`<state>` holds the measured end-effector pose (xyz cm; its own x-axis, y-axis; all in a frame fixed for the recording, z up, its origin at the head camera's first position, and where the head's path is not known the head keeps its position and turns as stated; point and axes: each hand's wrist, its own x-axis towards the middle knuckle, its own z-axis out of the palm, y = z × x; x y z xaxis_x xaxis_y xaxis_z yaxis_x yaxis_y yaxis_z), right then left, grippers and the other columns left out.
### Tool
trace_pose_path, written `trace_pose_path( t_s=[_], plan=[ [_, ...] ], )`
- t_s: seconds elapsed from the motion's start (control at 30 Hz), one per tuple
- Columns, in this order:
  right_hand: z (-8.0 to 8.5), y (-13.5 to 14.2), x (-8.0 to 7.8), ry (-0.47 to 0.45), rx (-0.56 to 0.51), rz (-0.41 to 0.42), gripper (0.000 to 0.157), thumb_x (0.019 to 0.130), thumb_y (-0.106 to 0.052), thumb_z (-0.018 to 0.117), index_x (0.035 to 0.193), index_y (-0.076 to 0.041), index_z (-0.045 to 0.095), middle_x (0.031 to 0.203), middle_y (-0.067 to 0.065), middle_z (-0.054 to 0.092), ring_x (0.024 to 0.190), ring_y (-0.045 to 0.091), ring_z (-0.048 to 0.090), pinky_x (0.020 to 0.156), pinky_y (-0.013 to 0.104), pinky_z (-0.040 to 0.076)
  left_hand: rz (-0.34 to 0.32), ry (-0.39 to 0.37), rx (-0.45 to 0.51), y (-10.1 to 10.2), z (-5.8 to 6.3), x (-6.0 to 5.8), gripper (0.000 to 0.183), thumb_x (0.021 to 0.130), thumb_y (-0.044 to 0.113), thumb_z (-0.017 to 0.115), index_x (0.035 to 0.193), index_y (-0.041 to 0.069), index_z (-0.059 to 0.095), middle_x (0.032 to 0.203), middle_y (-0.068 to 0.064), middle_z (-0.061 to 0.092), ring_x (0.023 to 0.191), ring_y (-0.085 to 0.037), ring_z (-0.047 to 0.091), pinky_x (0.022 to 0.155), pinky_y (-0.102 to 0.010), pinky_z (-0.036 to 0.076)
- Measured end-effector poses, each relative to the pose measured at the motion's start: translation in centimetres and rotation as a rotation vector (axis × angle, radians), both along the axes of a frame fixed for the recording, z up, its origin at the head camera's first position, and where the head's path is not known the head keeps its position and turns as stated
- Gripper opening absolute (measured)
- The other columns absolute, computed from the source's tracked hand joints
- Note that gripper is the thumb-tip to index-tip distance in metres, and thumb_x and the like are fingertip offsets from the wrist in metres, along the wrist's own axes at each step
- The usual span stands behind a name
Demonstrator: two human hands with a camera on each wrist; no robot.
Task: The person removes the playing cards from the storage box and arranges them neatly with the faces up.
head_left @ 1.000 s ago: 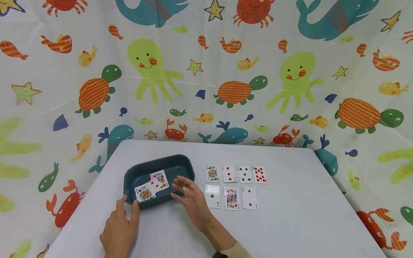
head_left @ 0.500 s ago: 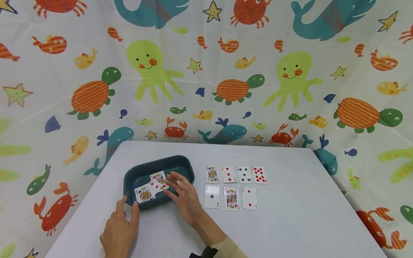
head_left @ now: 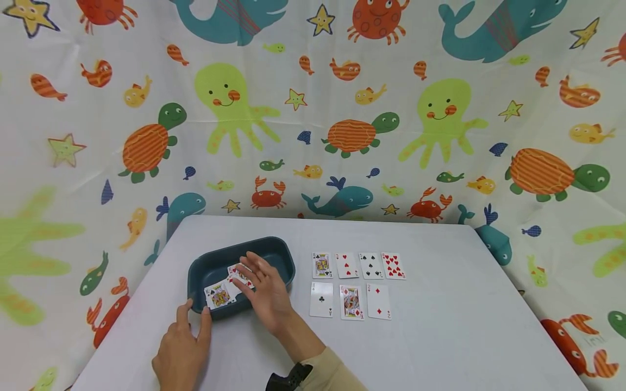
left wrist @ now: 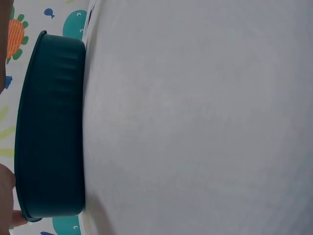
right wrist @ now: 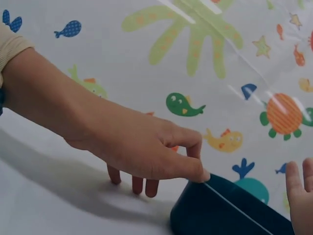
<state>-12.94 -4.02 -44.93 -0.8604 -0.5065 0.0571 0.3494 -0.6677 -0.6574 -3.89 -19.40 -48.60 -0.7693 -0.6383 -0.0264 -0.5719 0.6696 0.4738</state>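
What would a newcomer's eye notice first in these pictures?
Probably the sea-animal backdrop behind the table. Then the teal tray on the table's left, pinched by the left hand, with the right hand over the cards inside. Right of it, seven face-up cards lie in two rows.

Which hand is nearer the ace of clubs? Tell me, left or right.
Right. The right hand is over the tray, left of the ace of clubs; the left hand is farther left, pinching the tray's corner.
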Motion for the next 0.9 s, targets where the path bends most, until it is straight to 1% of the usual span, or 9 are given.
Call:
trace_pose_path(
  t_s=[0.2,0.37,0.47,0.57,0.7,0.8,0.9],
  plan=[
    [0.0,-1.4,-0.8,-0.015,0.025,-0.014,0.056,0.103,-0.036,0.052,0.150,-0.005,0.044,0.146,0.010,0.052,0.139,0.028,0.049,0.115,0.047,0.039,-0.001,0.012,-0.009,-0.1,-0.2,0.1,0.062,0.103,0.049,0.052,0.148,0.010,0.037,0.110,-0.032,0.063,0.100,-0.053,0.062,0.079,-0.071,0.049],
    [0.2,-2.3,-1.6,0.020,0.067,-0.004,0.061,0.102,-0.036,0.056,0.151,-0.004,0.042,0.144,0.009,0.054,0.142,0.029,0.047,0.116,0.046,0.038,-0.003,0.016,-0.015,-0.2,-0.4,0.0,0.062,0.103,0.050,0.051,0.149,0.010,0.038,0.110,-0.032,0.064,0.099,-0.053,0.062,0.078,-0.071,0.048],
    [0.3,-2.7,-2.2,0.064,0.113,0.001,0.058,0.102,-0.036,0.057,0.149,-0.005,0.044,0.144,0.008,0.054,0.139,0.027,0.049,0.116,0.046,0.039,-0.007,0.017,-0.012,-0.2,-0.4,0.0,0.063,0.103,0.051,0.051,0.149,0.010,0.037,0.111,-0.032,0.064,0.100,-0.053,0.062,0.079,-0.071,0.048],
    [0.4,-3.1,-2.6,0.120,0.172,-0.001,0.052,0.103,-0.033,0.058,0.146,-0.007,0.048,0.144,0.009,0.053,0.136,0.024,0.052,0.114,0.045,0.041,-0.011,0.020,-0.010,-0.2,-0.5,0.0,0.063,0.104,0.052,0.050,0.149,0.010,0.038,0.111,-0.032,0.064,0.099,-0.053,0.062,0.078,-0.071,0.048],
    [0.3,-3.5,-3.1,0.202,0.264,-0.006,0.049,0.103,-0.027,0.059,0.146,-0.006,0.049,0.146,0.012,0.052,0.135,0.026,0.052,0.112,0.044,0.043,-0.014,0.020,-0.007,-0.3,-0.5,0.1,0.063,0.104,0.052,0.050,0.149,0.010,0.038,0.111,-0.032,0.064,0.100,-0.053,0.062,0.077,-0.071,0.048],
    [0.0,-3.7,-3.5,0.273,0.350,-0.002,0.047,0.103,-0.024,0.061,0.146,-0.007,0.050,0.146,0.013,0.053,0.132,0.022,0.055,0.110,0.040,0.045,-0.013,0.024,-0.007,-0.3,-0.5,0.1,0.063,0.104,0.052,0.050,0.149,0.011,0.038,0.111,-0.032,0.064,0.100,-0.053,0.062,0.077,-0.071,0.048],
    [-0.3,-3.7,-4.1,0.352,0.439,0.005,0.047,0.101,-0.023,0.064,0.145,-0.012,0.052,0.147,0.015,0.054,0.129,0.016,0.057,0.108,0.033,0.047,-0.011,0.026,-0.009,-0.2,-0.5,0.0,0.062,0.104,0.052,0.050,0.149,0.011,0.038,0.111,-0.032,0.064,0.101,-0.053,0.062,0.078,-0.071,0.048]
  ],
)
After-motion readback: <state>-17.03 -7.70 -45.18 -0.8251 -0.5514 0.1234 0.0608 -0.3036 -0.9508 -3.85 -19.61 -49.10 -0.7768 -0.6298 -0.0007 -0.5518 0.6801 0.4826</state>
